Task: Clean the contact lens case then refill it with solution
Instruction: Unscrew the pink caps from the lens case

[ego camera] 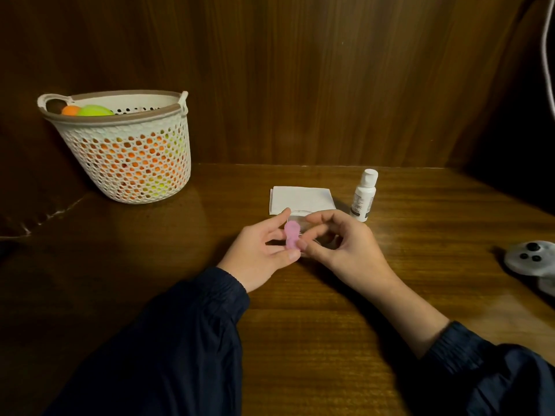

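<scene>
A small pink contact lens case (291,235) is held just above the wooden table (420,250) at the centre. My left hand (260,256) pinches it between thumb and fingers from the left. My right hand (342,244) has its fingers curled against the case's right side, the thumb tip touching the case's lower end. A white solution bottle (364,196) with a white cap stands upright just behind my right hand. A folded white tissue (301,199) lies flat behind both hands. What my right fingers hold is hidden.
A white perforated basket (126,154) with orange and green balls stands at the back left. A grey controller (531,259) lies at the right edge. Dark wooden walls enclose the back and sides. A white cable (548,55) hangs top right.
</scene>
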{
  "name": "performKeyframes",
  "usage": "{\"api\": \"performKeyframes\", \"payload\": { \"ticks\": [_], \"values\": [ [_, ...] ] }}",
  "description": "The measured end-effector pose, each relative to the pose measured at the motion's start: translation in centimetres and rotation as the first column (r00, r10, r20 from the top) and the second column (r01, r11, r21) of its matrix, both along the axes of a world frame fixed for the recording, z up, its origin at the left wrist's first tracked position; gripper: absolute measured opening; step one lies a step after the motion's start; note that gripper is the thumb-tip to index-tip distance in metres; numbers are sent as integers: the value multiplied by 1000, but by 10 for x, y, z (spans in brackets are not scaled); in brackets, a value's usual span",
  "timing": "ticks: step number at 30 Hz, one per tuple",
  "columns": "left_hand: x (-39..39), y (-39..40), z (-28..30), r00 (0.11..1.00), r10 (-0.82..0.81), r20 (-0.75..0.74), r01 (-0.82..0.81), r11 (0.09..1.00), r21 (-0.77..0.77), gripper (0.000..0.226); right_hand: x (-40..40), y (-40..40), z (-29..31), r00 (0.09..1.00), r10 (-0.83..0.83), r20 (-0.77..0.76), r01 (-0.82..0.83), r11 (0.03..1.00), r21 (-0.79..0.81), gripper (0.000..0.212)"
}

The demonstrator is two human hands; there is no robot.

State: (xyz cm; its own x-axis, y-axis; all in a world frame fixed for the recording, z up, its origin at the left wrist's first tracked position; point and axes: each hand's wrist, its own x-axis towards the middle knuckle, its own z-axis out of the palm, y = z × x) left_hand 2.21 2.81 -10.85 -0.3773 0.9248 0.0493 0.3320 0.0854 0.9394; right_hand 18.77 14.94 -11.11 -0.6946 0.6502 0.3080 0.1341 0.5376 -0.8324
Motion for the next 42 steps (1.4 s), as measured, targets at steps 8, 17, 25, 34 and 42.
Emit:
{"api": "performKeyframes", "payload": {
  "ticks": [8,17,25,34,42],
  "values": [
    [1,0,-1,1000,-7,-8,7,1000,3,87,-1,1,3,996,21,92,-26,998,62,41],
    [0,2,-3,1000,-10,2,10,1000,16,88,-3,0,2,998,57,21,-60,991,123,32],
    [1,-1,-2,998,28,63,-31,998,45,84,-2,2,2,970,-52,-237,50,999,-13,22],
    [-3,-2,3,981,119,153,-134,986,96,72,2,27,-9,890,-353,290,311,933,182,10],
    [-5,0,-4,967,102,233,-136,982,135,54,7,15,2,957,-287,46,267,929,256,35]
  ]
}}
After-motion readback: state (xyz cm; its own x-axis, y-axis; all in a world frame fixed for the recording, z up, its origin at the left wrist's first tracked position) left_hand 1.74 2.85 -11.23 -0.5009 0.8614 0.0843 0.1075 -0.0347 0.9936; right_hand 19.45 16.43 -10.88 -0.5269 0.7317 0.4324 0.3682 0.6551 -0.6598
